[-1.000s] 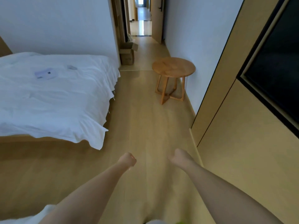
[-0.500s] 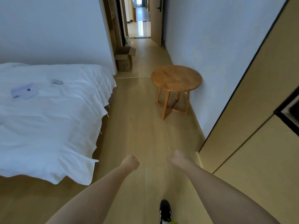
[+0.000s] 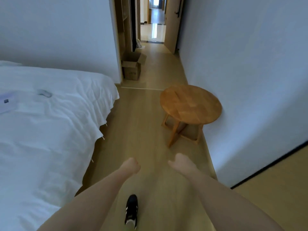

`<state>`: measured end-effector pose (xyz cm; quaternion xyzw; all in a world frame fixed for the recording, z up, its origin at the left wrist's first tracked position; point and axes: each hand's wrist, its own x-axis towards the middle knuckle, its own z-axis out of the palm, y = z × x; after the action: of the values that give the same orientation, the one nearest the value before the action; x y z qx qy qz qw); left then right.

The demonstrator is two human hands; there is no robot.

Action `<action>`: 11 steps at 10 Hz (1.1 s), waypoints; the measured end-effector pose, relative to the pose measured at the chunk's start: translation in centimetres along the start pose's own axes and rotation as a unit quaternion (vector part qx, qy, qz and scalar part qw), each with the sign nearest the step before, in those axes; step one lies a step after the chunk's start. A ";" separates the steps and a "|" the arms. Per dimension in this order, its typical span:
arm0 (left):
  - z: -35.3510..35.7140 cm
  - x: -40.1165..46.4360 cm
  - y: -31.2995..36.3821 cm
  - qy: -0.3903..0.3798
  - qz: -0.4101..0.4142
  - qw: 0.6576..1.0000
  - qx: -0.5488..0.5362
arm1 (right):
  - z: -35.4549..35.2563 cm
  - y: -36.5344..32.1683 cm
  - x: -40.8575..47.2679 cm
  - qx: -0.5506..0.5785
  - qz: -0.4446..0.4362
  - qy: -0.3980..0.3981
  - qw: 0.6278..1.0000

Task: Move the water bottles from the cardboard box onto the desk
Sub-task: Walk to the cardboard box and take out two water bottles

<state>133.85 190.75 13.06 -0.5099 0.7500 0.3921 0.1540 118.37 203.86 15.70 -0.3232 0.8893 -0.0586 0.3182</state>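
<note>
An open cardboard box stands on the floor far ahead, at the wall corner where the hallway begins. Its flaps are up and its inside is hidden; no water bottles show. Both my arms reach forward over the wooden floor, well short of the box. My left hand is curled into a fist and holds nothing. My right hand hangs with loosely curled fingers, thumb out to the left, and is also empty.
A bed with a white cover fills the left side, with a flat card and a small object on it. A round wooden side table stands against the right wall. My black shoe is on the floor between them. The hallway leads to an open door.
I have walked forward: the table, the bed edge and the box are nearer. The dark panel on the right has left the view. My hands stay held out, empty.
</note>
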 end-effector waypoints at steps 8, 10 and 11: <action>-29.9 42.0 14.7 -0.042 0.048 0.998 -0.025 | -17.3 -20.3 45.9 0.045 -0.002 -0.004 0.999; -36.5 51.8 21.0 -0.033 0.034 0.999 -0.013 | -25.3 -24.2 57.9 0.009 -0.020 -0.012 1.000; -39.8 56.2 24.8 -0.022 0.023 0.999 -0.013 | -29.3 -26.3 62.6 0.009 -0.025 -0.013 1.000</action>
<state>94.28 129.16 13.93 -0.4857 0.7530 0.4161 0.1550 77.92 141.93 13.96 -0.3429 0.8765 -0.0700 0.3306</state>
